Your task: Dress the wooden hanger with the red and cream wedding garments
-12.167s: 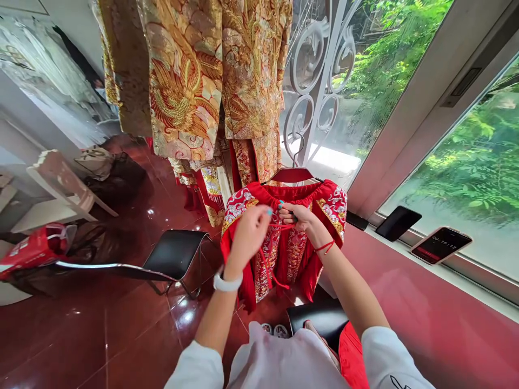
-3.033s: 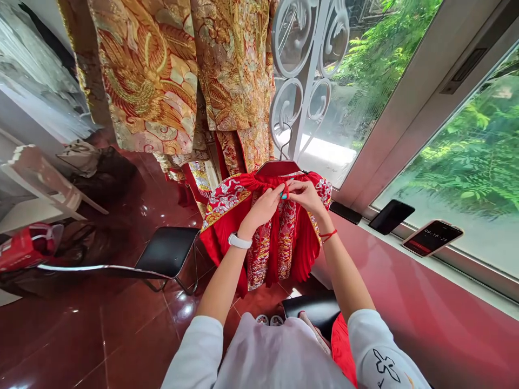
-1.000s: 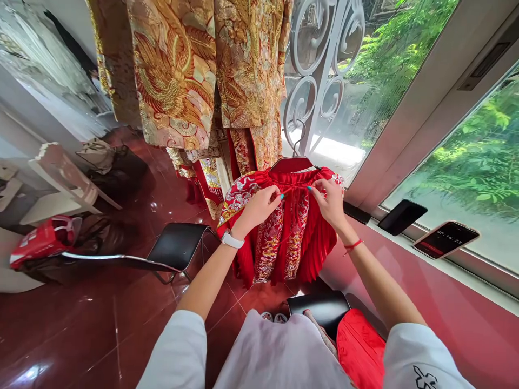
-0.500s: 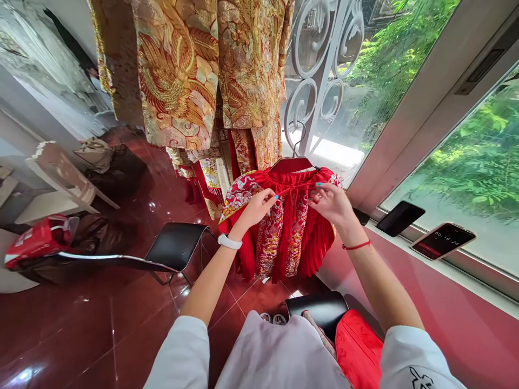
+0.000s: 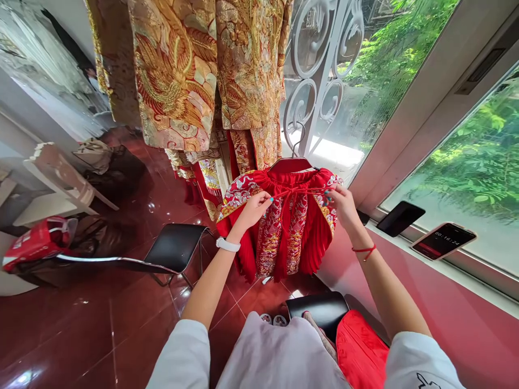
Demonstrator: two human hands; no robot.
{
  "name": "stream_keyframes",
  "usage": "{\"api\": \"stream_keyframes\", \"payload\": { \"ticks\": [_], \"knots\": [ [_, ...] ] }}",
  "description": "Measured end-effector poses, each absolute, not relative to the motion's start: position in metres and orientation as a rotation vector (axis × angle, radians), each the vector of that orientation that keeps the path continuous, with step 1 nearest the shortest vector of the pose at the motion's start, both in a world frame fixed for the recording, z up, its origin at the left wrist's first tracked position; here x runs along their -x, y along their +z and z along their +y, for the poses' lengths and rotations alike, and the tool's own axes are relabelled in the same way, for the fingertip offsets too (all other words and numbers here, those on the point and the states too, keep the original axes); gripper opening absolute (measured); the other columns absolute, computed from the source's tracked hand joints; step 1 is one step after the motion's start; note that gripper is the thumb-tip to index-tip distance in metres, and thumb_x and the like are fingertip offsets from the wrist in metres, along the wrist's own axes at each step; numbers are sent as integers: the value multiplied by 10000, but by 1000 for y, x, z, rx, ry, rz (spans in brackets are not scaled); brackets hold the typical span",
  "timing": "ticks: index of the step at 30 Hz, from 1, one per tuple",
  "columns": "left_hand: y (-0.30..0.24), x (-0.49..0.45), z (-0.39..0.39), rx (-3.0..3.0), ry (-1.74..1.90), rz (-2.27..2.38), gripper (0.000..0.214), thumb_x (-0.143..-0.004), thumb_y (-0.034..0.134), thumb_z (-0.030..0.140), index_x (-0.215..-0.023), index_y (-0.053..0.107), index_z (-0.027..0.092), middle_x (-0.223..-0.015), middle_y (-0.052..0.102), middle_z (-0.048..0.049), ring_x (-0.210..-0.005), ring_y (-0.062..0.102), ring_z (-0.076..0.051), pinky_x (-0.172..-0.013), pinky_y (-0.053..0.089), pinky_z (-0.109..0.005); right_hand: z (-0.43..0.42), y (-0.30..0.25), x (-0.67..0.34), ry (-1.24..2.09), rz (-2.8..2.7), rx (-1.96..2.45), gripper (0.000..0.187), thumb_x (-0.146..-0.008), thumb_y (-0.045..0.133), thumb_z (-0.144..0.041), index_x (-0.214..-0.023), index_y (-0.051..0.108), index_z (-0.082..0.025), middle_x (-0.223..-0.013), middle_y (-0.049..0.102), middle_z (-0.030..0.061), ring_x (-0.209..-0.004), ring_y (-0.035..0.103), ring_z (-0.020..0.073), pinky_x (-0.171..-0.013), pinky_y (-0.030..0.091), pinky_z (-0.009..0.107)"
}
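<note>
A red embroidered pleated skirt [image 5: 290,232] hangs on a red hanger [image 5: 291,163] in front of me, its waist gathered by a thin red drawstring [image 5: 298,192]. My left hand [image 5: 253,208] is closed on the cord's left end at the waist. My right hand [image 5: 340,202] pinches the cord's right end beside the embroidered edge. The cord runs taut between both hands, with a knot at its middle.
Gold embroidered garments [image 5: 190,75] hang behind the skirt. A black chair [image 5: 174,246] stands at left, a second black seat [image 5: 320,308] with red fabric [image 5: 359,351] by my knees. Phones [image 5: 441,240] lie on the window ledge. White scrollwork [image 5: 320,59] fronts the glass.
My hands have drawn apart from the middle of the waistband, pulling the drawstring taut to both sides. The skirt's waist is more gathered.
</note>
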State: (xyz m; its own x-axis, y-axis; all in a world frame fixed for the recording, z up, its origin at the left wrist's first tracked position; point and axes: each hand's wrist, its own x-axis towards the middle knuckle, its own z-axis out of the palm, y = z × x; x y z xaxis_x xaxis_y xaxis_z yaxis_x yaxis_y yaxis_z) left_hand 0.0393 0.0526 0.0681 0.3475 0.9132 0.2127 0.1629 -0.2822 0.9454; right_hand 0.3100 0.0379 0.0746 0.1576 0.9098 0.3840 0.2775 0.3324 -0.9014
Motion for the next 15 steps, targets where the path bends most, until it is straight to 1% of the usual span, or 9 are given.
{"api": "stream_keyframes", "payload": {
  "ticks": [2,4,5,7,9,11,12,13,15],
  "knots": [
    [67,-40,50,-1658,996,979,171,-859,596,353,-812,539,198,-624,482,63,-488,459,-74,-495,385,-204,36,76,-318,339,-1549,1287,206,-731,634,-322,-685,451,-239,-668,540,6,-720,555,212,-760,485,375],
    [69,-37,45,-1651,986,984,167,-858,599,362,-889,572,200,-695,564,37,-502,506,-82,-486,422,-208,36,77,-326,166,-1659,1269,130,-752,641,-302,-823,552,-238,-818,635,38,-840,598,238,-830,496,396],
    [72,-34,43,-1668,1021,988,179,-861,597,359,-950,589,205,-771,616,14,-519,531,-87,-484,437,-211,36,76,-332,139,-1652,1237,191,-780,633,-313,-950,583,-243,-946,669,58,-916,613,248,-860,503,406],
    [81,-22,44,-1732,1218,1015,233,-868,590,336,-1070,607,223,-971,680,-33,-609,596,-103,-525,482,-221,41,71,-345,105,-1551,1198,412,-819,642,-365,-1207,550,-264,-1221,646,89,-1104,601,266,-955,497,440],
    [91,-3,57,-1803,1492,1096,250,-874,577,306,-1106,625,228,-1109,686,-59,-815,661,-146,-690,550,-260,51,60,-361,99,-1475,1217,585,-809,690,-431,-1341,498,-280,-1393,571,105,-1282,525,293,-1086,425,496],
    [97,16,83,-1837,1612,1251,224,-866,570,288,-1057,659,210,-1152,694,-75,-1046,654,-204,-920,540,-339,65,47,-374,230,-1485,1227,653,-796,707,-483,-1382,500,-280,-1443,549,113,-1343,491,312,-1144,373,532],
    [98,25,98,-1828,1566,1330,211,-859,571,290,-1019,677,203,-1150,705,-79,-1113,639,-229,-996,510,-376,72,40,-378,330,-1488,1216,644,-799,699,-500,-1377,520,-277,-1425,570,116,-1322,518,313,-1133,392,535],
    [97,34,112,-1794,1466,1379,207,-854,573,306,-984,694,200,-1136,718,-79,-1142,634,-250,-1030,494,-404,78,34,-381,412,-1464,1201,611,-802,687,-508,-1349,555,-271,-1379,608,116,-1270,564,308,-1099,432,529],
    [91,46,136,-1660,1218,1377,230,-839,598,381,-925,721,207,-1056,749,-72,-1102,660,-282,-994,521,-433,88,25,-382,485,-1362,1173,509,-785,685,-497,-1231,642,-256,-1237,689,104,-1130,645,289,-1002,513,493]
  ]
}}
